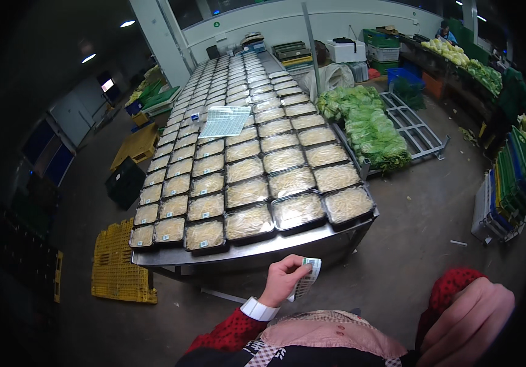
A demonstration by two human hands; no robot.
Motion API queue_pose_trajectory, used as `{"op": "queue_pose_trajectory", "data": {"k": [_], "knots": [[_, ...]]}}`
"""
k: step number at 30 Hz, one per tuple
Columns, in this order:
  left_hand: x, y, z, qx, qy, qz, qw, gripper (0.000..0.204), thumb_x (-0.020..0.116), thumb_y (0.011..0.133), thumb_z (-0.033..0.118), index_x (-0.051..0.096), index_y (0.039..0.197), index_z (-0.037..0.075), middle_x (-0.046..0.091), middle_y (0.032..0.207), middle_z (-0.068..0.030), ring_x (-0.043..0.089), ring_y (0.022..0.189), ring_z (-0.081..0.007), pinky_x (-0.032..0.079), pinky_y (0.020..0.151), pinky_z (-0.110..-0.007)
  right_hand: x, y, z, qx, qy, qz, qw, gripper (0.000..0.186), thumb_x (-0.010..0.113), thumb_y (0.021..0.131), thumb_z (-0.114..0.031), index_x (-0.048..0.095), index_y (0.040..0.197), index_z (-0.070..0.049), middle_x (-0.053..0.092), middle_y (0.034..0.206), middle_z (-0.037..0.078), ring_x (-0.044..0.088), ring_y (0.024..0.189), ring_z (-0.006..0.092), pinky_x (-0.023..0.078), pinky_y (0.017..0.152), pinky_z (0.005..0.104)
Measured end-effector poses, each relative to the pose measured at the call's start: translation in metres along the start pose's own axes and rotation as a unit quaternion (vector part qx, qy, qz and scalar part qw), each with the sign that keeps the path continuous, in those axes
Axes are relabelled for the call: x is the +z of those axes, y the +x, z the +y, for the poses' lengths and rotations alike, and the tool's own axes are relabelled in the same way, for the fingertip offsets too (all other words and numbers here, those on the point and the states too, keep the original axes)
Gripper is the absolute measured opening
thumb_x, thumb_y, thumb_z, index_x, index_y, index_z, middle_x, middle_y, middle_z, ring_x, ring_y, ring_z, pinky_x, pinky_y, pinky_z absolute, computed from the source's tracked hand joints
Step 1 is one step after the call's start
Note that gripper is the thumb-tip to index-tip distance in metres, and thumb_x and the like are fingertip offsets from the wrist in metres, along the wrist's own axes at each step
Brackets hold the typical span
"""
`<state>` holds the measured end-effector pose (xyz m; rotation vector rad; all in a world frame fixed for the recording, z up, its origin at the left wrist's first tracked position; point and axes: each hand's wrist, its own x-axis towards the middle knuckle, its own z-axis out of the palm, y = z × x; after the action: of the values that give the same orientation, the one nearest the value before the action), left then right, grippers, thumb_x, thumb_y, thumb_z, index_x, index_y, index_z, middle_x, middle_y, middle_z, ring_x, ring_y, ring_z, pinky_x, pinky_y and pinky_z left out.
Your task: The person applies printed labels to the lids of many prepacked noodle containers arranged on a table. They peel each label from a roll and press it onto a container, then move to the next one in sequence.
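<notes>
My left hand [282, 282], with a white band at the wrist, pinches a curled strip of printed labels [307, 278] just off the table's near edge. Raised close at the lower right, my right hand [472, 321] is closed with bent fingers; what it holds, if anything, is hidden. Rows of black film-covered trays of pale strands [249, 221] fill the long metal table [257, 260]. Small stickers show on the trays in the left columns, such as the front tray [205, 235]. A pale green printed sheet [225, 121] lies across trays farther back, beside a small blue-and-white object [195, 117].
Leafy green vegetables [367, 125] lie on a low metal frame [419, 131] right of the table. A yellow pallet [119, 263] leans at the left. Stacked crates [507, 183] stand at the right. A person [446, 33] is by a vegetable-covered bench at the far right.
</notes>
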<state>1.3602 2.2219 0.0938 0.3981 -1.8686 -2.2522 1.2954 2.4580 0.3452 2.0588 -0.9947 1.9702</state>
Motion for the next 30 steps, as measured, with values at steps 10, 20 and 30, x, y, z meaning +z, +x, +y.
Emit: {"op": "queue_pose_trajectory", "data": {"k": [10,20,30], "knots": [[0.170,0.036,-0.012,0.039,0.023,-0.140,0.989,0.007,0.065,0.087,0.003,0.068,0.092,-0.002,0.064,0.089,-0.0016,0.059,0.081,-0.0066,0.049,0.074,-0.022,-0.114,-0.045,-0.122,0.048,-0.167,-0.058,0.983,0.040,0.066,0.086,-0.026,0.049,0.122,-0.029,0.064,0.069,0.008,0.057,0.049,0.0170,0.047,0.045,0.0283],[0.312,0.074,-0.033,0.016,0.028,-0.286,0.958,0.008,0.063,0.087,0.000,0.069,0.093,-0.003,0.065,0.092,-0.0045,0.060,0.083,-0.0097,0.048,0.076,-0.025,-0.179,-0.105,-0.193,0.030,-0.234,0.035,0.971,0.044,0.069,0.086,-0.028,0.047,0.124,-0.034,0.065,0.075,0.009,0.059,0.051,0.0165,0.050,0.050,0.0286],[0.358,0.131,-0.032,-0.023,0.018,-0.361,0.932,0.006,0.063,0.087,0.000,0.068,0.089,-0.003,0.064,0.092,-0.0042,0.059,0.081,-0.0101,0.048,0.074,-0.025,-0.221,-0.101,-0.174,0.011,-0.234,0.031,0.972,0.045,0.074,0.082,-0.033,0.050,0.120,-0.039,0.066,0.077,0.013,0.061,0.052,0.0211,0.053,0.052,0.0321]]}}
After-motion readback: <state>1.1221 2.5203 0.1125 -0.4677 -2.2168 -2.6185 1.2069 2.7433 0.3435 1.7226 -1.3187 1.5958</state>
